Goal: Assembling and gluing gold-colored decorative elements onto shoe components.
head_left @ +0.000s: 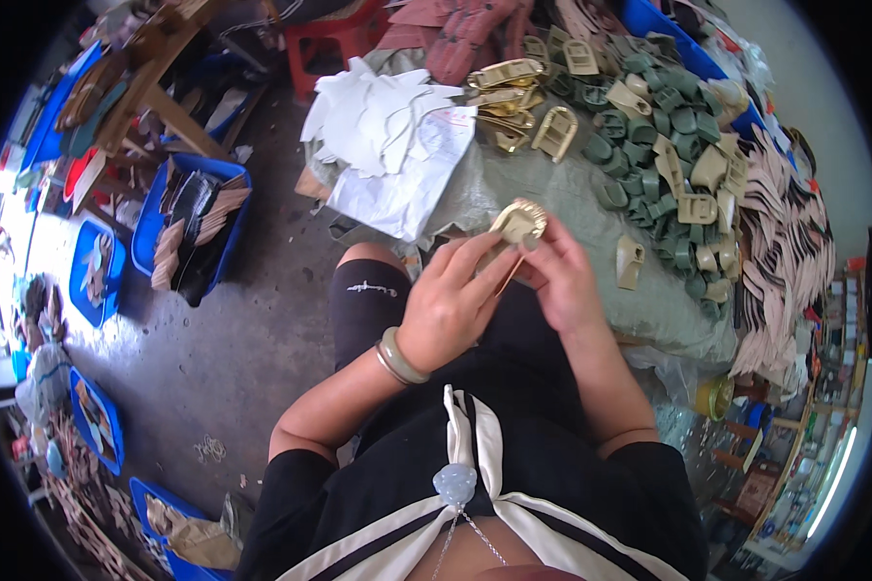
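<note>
Above my lap, I hold a hollow gold-rimmed shoe platform (519, 224) with a pale inner face. My left hand (452, 300) grips its near left side, the fingers lying over it. The fingers and thumb of my right hand (559, 274) close on its right edge. My fingers hide its lower part. Similar gold shoe platforms (507, 100) are stacked on the sack-covered surface ahead, and a single gold-rimmed one (555, 134) lies beside them. To the right spreads a heap of dark green shoe heels (639, 174) with beige hollow pieces mixed in.
White cut sheets (373, 116) lie ahead on the left, over a white paper bag (407, 194). Pinkish strips (780, 252) are piled at far right. A red stool (331, 44) stands at the back. Blue bins (233, 232) with materials sit on the floor to my left.
</note>
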`<state>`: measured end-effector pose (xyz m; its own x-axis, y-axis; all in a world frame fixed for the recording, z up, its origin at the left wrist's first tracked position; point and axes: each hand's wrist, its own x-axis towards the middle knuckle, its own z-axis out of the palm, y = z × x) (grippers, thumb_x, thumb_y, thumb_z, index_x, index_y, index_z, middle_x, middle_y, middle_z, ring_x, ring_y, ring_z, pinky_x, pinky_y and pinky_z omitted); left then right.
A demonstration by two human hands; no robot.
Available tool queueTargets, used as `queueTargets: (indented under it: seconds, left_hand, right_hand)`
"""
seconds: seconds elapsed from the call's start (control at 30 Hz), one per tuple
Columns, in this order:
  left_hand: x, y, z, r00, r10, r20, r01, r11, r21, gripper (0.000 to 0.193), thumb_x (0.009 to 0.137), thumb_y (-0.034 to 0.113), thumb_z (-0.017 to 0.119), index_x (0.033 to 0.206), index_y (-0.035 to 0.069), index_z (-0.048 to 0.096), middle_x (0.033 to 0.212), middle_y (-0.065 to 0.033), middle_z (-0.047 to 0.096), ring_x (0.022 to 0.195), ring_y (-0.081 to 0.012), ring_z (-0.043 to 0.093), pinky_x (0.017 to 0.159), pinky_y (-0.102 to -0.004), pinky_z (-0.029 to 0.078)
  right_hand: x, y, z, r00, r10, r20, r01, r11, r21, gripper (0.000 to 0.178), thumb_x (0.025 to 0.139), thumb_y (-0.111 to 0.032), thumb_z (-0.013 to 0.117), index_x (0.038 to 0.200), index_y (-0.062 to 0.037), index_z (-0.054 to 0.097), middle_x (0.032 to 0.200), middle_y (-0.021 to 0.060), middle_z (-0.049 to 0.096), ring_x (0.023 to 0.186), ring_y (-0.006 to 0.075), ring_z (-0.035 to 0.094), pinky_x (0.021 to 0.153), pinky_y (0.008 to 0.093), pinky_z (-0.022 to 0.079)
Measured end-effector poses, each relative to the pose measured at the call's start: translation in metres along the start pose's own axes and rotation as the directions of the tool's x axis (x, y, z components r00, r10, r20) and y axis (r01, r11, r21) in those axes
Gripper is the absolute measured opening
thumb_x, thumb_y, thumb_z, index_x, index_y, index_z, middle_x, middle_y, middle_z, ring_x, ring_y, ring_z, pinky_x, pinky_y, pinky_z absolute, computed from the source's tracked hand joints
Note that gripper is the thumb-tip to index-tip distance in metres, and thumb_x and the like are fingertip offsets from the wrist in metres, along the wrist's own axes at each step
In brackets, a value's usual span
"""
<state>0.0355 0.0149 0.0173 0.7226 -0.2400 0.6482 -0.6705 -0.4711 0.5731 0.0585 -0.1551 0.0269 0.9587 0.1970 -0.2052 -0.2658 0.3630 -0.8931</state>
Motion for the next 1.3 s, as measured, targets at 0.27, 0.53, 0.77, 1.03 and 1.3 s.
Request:
queueTargets:
  seconds: [0.27, 0.53, 0.77, 1.03, 1.3]
  left_hand:
    - [-0.005, -0.041, -0.019, 0.988, -0.115, -0.107, 0.127, 0.986, 0.112, 0.038, 0.074, 0.005, 0.069, 0.112, 0.004, 0.062, 0.116, -0.0133, 0.059, 0.107, -0.0321, 0.057, 0.091, -0.0393, 0.044]
    - [0.045, -0.161, -0.059, 0.904, -0.223, -0.365, 0.409, 0.704, 0.581, 0.048, 0.079, 0.032, 0.068, 0.113, 0.000, 0.059, 0.118, -0.0160, 0.057, 0.111, -0.0318, 0.053, 0.095, -0.0444, 0.038]
    - [0.058, -0.193, -0.063, 0.937, -0.292, -0.194, 0.338, 0.609, 0.717, 0.035, 0.079, 0.030, 0.064, 0.099, 0.001, 0.064, 0.096, -0.0164, 0.065, 0.094, -0.0335, 0.061, 0.083, -0.0426, 0.047]
    - [0.063, -0.159, -0.057, 0.961, -0.173, -0.216, 0.272, 0.744, 0.611, 0.029, 0.080, 0.009, 0.061, 0.108, 0.002, 0.055, 0.101, -0.0134, 0.063, 0.099, -0.0329, 0.059, 0.084, -0.0395, 0.046]
    - [0.038, 0.018, -0.039, 0.786, -0.026, 0.617, 0.144, 0.979, -0.143, 0.033, 0.080, -0.001, 0.060, 0.112, 0.009, 0.057, 0.099, -0.0097, 0.063, 0.089, -0.0250, 0.065, 0.074, -0.0327, 0.051]
  right_hand:
    - [0.133, -0.062, -0.042, 0.874, -0.466, -0.136, 0.394, 0.845, -0.363, 0.047, 0.090, -0.006, 0.049, 0.136, -0.0028, 0.040, 0.119, 0.0085, 0.056, 0.104, 0.0172, 0.058, 0.086, 0.0310, 0.051]
    - [0.136, -0.041, -0.051, 0.812, -0.584, 0.001, 0.355, 0.492, -0.795, 0.049, 0.084, 0.000, 0.057, 0.132, -0.0043, 0.046, 0.122, 0.0104, 0.056, 0.103, 0.0175, 0.058, 0.078, 0.0283, 0.050]
    - [0.036, -0.006, -0.024, 0.786, -0.579, 0.217, 0.522, 0.434, -0.734, 0.027, 0.082, 0.003, 0.058, 0.107, -0.0031, 0.063, 0.120, 0.0098, 0.059, 0.101, 0.0211, 0.062, 0.076, 0.0282, 0.050]
    - [-0.012, 0.015, -0.019, 0.827, -0.520, 0.215, 0.501, 0.507, -0.702, 0.022, 0.083, 0.002, 0.058, 0.104, 0.0004, 0.063, 0.119, 0.0093, 0.060, 0.101, 0.0174, 0.061, 0.077, 0.0262, 0.049]
    - [-0.056, -0.026, 0.002, 0.634, -0.681, 0.366, 0.625, 0.173, -0.762, 0.049, 0.076, -0.012, 0.073, 0.121, -0.0038, 0.055, 0.119, 0.0107, 0.060, 0.102, 0.0194, 0.060, 0.081, 0.0296, 0.048]
